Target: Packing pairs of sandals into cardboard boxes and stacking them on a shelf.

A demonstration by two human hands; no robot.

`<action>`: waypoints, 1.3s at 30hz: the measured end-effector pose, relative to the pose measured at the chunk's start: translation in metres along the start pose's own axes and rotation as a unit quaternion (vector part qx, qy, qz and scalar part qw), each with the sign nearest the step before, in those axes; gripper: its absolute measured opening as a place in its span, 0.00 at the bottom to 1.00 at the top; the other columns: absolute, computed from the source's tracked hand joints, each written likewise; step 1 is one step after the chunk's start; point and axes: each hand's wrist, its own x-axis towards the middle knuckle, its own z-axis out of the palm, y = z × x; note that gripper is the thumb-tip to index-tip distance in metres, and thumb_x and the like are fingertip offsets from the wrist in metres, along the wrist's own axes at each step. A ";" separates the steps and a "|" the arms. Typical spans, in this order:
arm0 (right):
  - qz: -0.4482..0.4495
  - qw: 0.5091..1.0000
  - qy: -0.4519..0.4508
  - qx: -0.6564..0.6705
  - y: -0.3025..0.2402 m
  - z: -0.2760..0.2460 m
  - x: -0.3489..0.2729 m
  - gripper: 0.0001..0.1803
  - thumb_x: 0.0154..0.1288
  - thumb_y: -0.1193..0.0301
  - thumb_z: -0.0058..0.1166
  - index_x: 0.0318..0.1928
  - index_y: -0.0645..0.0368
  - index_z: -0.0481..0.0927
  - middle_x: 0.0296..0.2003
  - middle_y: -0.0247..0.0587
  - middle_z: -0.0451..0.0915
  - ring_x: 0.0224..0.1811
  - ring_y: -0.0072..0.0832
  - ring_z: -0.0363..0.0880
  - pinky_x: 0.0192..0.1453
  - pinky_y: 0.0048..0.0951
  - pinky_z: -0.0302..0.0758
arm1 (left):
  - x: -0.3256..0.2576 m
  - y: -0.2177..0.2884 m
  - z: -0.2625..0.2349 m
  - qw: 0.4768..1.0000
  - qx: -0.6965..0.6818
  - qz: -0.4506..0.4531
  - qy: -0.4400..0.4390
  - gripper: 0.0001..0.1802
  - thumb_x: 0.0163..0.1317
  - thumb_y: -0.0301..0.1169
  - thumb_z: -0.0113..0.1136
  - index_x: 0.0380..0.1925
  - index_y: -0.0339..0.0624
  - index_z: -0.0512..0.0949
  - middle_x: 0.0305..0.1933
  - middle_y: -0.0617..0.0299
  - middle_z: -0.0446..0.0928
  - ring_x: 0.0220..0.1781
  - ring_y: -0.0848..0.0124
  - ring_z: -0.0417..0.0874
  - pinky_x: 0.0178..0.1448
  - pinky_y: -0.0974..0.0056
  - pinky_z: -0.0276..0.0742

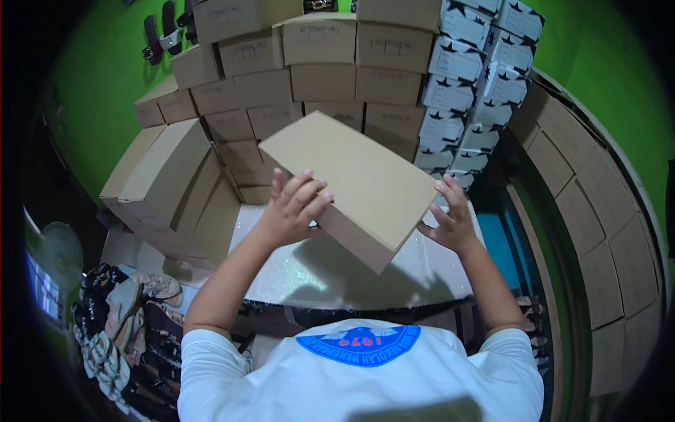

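A plain brown cardboard shoebox [355, 179] hangs tilted above a pale, glittery tabletop [281, 271], its lid on and its contents hidden. My left hand [292, 207] grips the near left side, fingers over the lid's edge and thumb underneath. At the box's right end, my right hand [451, 216] holds the corner between fingertips and thumb. The box casts a shadow on the table below.
Brown cardboard boxes [323, 84] are stacked behind the table, beside white boxes with black stars [450, 91]. Larger cartons [169, 176] stand at the left. Several shoes [126, 316] lie lower left, near a fan [60, 257]. More boxes [598, 183] line the right.
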 end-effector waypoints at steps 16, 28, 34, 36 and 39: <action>0.425 0.823 -0.323 0.195 -0.065 0.114 -0.175 0.44 0.49 0.78 0.56 0.66 0.54 0.48 0.56 0.53 0.63 0.58 0.48 0.64 0.61 0.38 0.64 | -0.129 0.181 0.114 0.917 -0.064 -0.227 -0.323 0.41 0.48 0.56 0.57 0.61 0.55 0.59 0.61 0.57 0.59 0.65 0.57 0.57 0.59 0.27 0.43; 0.586 0.704 -0.199 0.348 -0.116 0.079 -0.159 0.26 0.70 0.61 0.35 0.63 0.62 0.59 0.53 0.57 0.69 0.57 0.40 0.68 0.59 0.32 0.64 | -0.134 0.127 0.055 0.687 -0.053 -0.649 -0.322 0.37 0.59 0.52 0.47 0.59 0.33 0.61 0.58 0.43 0.66 0.64 0.52 0.62 0.61 0.28 0.23; 0.550 0.765 -0.165 0.291 -0.121 0.084 -0.163 0.31 0.70 0.54 0.33 0.62 0.67 0.58 0.57 0.54 0.66 0.61 0.38 0.63 0.63 0.32 0.59 | -0.129 0.125 0.049 0.667 -0.109 -0.685 -0.273 0.35 0.60 0.52 0.45 0.57 0.33 0.63 0.58 0.48 0.68 0.64 0.53 0.62 0.61 0.28 0.23; 0.605 0.692 -0.088 0.383 -0.116 0.076 -0.141 0.34 0.70 0.49 0.26 0.62 0.66 0.59 0.58 0.51 0.65 0.63 0.38 0.60 0.66 0.32 0.53 | -0.126 0.118 0.040 0.627 -0.184 -0.731 -0.197 0.31 0.62 0.51 0.42 0.56 0.37 0.66 0.58 0.49 0.68 0.64 0.53 0.63 0.61 0.30 0.21; 0.671 0.552 0.015 0.495 -0.100 0.075 -0.120 0.35 0.69 0.46 0.22 0.63 0.61 0.60 0.62 0.47 0.60 0.67 0.36 0.54 0.69 0.29 0.45 | -0.131 0.099 0.049 0.636 -0.250 -0.725 -0.090 0.30 0.64 0.52 0.39 0.54 0.41 0.68 0.57 0.49 0.68 0.64 0.54 0.63 0.62 0.32 0.20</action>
